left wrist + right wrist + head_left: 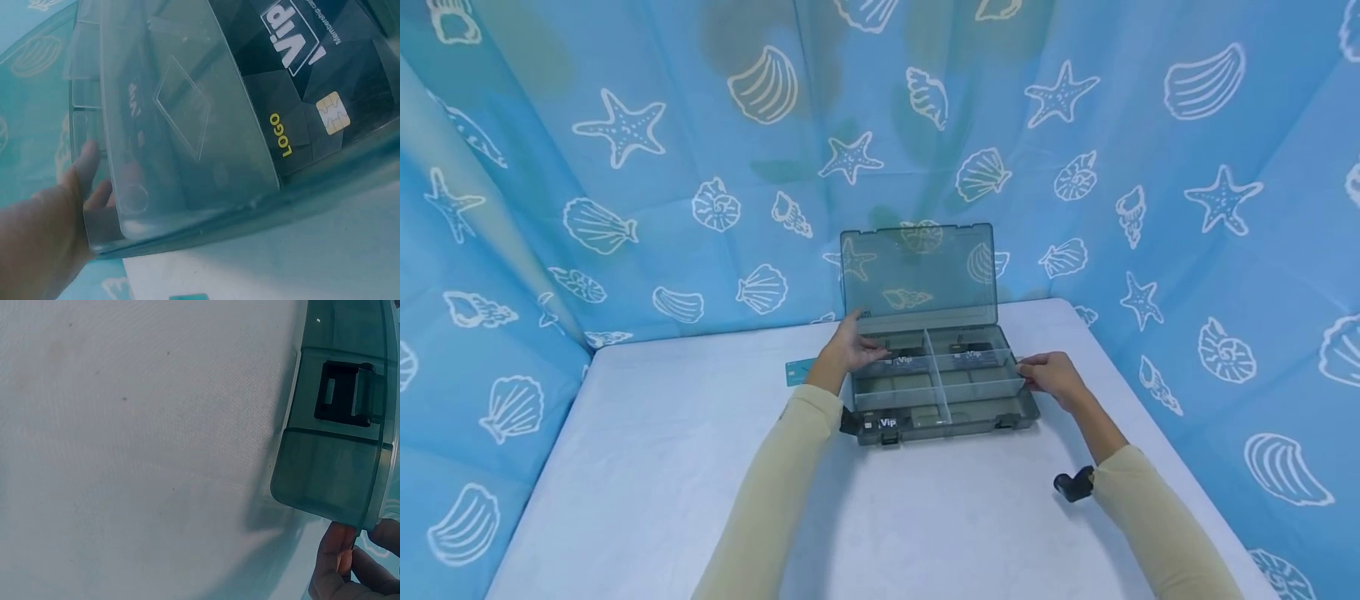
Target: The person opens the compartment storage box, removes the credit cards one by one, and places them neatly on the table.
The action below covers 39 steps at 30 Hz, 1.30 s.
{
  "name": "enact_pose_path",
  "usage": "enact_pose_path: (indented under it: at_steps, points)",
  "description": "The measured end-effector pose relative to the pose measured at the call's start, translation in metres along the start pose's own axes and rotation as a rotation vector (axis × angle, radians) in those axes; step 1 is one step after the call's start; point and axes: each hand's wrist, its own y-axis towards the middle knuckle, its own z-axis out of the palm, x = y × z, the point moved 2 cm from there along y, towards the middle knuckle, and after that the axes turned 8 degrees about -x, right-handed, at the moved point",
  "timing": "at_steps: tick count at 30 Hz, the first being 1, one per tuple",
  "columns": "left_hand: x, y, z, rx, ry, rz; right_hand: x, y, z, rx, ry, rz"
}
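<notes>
A hinged, see-through grey storage box (973, 412) sits on the table with its lid (921, 275) raised at the back. Clear dividers (938, 379) split the inside into compartments. Dark "Vip" cards lie in it: the back-left card (906, 360), the back-right card (973, 355) and the front-left card (887, 422). My left hand (852, 346) is at the box's back-left side, thumb up by the lid's lower corner, fingers reaching over the compartment. In the left wrist view its fingers show partly through the plastic. My right hand (1051, 373) pinches the box's right side edge.
A teal card (799, 372) lies on the white table (685, 467) just left of the box. Two dark latches are on the box front, one a front latch (345, 394) seen close up. A blue shell-patterned curtain (715, 142) stands behind and at both sides.
</notes>
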Motion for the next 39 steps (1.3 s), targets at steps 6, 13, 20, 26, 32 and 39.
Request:
enact_pose_path:
  at_steps: [6,13,20,26,32,39]
  points:
    - [0.005,0.006,0.002,-0.007,0.183,0.138,-0.001,0.000,0.001,-0.014,-0.005,-0.001]
    - [0.017,0.005,0.008,-0.101,0.612,0.551,0.001,-0.001,0.003,-0.026,-0.011,0.003]
    - [0.016,-0.003,0.008,-0.226,0.815,0.739,0.002,0.000,0.006,-0.021,-0.008,-0.012]
    - [-0.007,-0.020,-0.009,-0.192,0.741,0.769,-0.006,0.006,0.003,-0.023,-0.036,-0.005]
    - [-0.040,-0.045,-0.051,-0.246,0.711,0.767,-0.014,0.016,0.001,-0.022,-0.041,0.005]
    - [-0.048,-0.061,-0.117,-0.342,0.690,0.669,-0.008,0.012,0.007,-0.005,-0.058,0.027]
